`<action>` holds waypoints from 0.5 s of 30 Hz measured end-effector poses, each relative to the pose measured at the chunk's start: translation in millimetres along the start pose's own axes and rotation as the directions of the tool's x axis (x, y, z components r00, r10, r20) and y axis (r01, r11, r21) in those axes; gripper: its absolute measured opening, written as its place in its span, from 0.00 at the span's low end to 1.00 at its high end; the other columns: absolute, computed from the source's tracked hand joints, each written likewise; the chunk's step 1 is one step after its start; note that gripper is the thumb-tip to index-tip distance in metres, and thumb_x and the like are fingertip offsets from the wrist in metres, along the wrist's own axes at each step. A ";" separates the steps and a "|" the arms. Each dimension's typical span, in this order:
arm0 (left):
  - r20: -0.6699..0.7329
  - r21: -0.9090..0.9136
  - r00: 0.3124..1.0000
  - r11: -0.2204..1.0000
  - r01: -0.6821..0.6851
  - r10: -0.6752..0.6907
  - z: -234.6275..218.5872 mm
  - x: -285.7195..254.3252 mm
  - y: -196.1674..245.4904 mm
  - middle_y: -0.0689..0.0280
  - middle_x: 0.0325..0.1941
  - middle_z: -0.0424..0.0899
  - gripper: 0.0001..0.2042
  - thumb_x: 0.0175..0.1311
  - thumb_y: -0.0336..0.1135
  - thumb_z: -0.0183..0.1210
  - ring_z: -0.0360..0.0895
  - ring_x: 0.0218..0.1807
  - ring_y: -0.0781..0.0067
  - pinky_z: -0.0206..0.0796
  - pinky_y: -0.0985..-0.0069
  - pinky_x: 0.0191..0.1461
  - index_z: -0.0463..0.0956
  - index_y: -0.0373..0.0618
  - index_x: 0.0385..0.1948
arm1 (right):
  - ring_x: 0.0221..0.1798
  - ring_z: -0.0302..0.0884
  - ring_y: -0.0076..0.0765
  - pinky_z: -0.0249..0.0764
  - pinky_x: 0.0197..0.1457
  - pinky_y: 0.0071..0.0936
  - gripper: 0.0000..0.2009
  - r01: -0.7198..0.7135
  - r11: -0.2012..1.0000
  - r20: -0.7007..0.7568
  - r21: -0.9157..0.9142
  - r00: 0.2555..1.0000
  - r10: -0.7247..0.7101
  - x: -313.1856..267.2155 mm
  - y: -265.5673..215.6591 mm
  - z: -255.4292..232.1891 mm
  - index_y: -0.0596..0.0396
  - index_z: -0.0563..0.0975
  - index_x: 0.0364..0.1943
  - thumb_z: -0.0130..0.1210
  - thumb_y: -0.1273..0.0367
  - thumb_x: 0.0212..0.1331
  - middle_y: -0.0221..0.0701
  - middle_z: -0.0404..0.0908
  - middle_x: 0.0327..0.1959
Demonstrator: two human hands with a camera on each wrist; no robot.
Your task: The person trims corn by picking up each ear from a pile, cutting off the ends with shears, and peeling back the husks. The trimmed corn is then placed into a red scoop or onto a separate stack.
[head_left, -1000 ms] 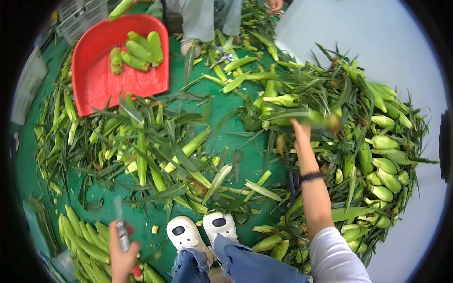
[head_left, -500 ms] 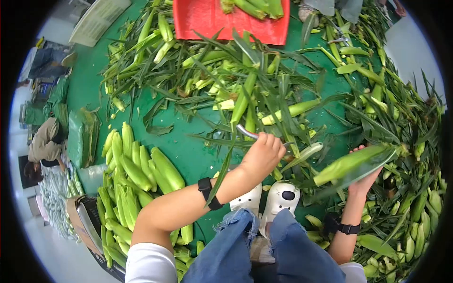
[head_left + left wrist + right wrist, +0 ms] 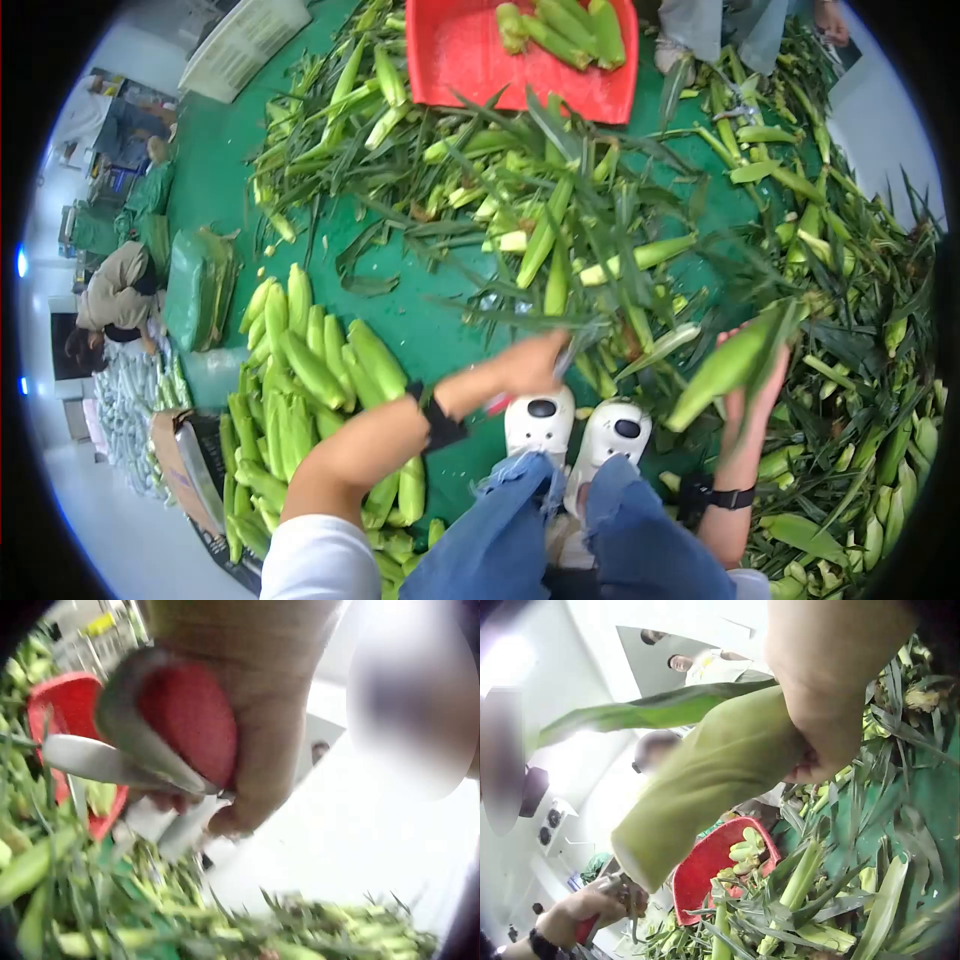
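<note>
Green maize ear [image 3: 712,378], out beyond the lip of the red dustpan [image 3: 500,90] and rightward, slants from the right hand [image 3: 768,382], its grip curled round one end, perhaps presenting the pale end [image 3: 636,862] to the red-handled metal tool [image 3: 195,724] clasped in the left hand [image 3: 530,366]. Leftward of that lip, leafless ears [image 3: 310,365] are heaped, presumably for separation.

Tool [image 3: 86,759]: shiny metal; handle [image 3: 193,724] red, plastic-looking, matt. Ear of corn [image 3: 712,769]: smooth, low sheen. Loose leaves [image 3: 545,235]: matt, fibrous. Scoop [image 3: 465,65]: red plastic, glossy. Floor [image 3: 425,310]: green, smooth, shiny in patches. Clogs [image 3: 537,425]: white, smooth, rubbery-looking. Jeans [image 3: 640,535]: faded denim, frayed at rips. Sleeve [image 3: 318,562]: white cloth, matt. Crate [image 3: 245,48]: pale hard plastic. Bag [image 3: 200,290]: green crinkled plastic, glossy.
</note>
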State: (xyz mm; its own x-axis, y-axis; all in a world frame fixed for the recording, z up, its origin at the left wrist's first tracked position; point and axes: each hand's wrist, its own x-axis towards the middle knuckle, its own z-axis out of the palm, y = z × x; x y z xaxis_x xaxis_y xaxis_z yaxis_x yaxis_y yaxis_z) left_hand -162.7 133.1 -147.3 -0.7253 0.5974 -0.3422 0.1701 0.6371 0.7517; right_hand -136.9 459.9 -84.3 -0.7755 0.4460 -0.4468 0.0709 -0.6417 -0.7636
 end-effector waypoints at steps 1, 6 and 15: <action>0.236 -0.044 0.955 0.980 0.195 -0.180 7.1 -9.6 8.2 0.44 0.40 0.77 0.28 0.43 0.36 0.61 0.76 0.44 0.43 0.68 0.55 0.49 0.64 0.37 0.48 | 0.41 0.75 0.39 0.75 0.49 0.41 0.23 -0.034 0.994 -0.087 0.101 0.995 0.043 -1.3 7.8 10.8 0.56 0.69 0.51 0.44 0.51 0.65 0.38 0.74 0.40; 0.375 0.264 0.919 0.964 0.021 -0.122 -24.0 20.3 50.6 0.47 0.38 0.77 0.24 0.47 0.33 0.58 0.76 0.43 0.45 0.70 0.58 0.46 0.65 0.37 0.48 | 0.42 0.74 0.34 0.78 0.40 0.35 0.27 -0.358 0.923 0.441 0.138 0.857 0.267 -12.9 14.1 13.5 0.54 0.70 0.52 0.46 0.47 0.60 0.34 0.74 0.45; 0.234 -0.837 0.945 0.542 0.074 0.231 0.2 22.1 66.0 0.60 0.51 0.77 0.18 0.65 0.37 0.56 0.75 0.53 0.64 0.69 0.69 0.58 0.70 0.45 0.56 | 0.45 0.76 0.31 0.75 0.47 0.27 0.36 -0.192 0.779 0.737 -0.596 0.255 0.626 -16.3 32.2 148.0 0.63 0.63 0.61 0.57 0.51 0.54 0.40 0.74 0.49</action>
State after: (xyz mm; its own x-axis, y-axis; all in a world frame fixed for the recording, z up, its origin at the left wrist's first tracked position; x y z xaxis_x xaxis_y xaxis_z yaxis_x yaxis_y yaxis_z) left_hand -167.4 188.5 -105.4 -0.4901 0.8250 -0.2815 -0.5200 -0.0175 0.8540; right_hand -214.8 339.6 -32.6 -0.6153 -0.7480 -0.2489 0.5781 -0.2135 -0.7875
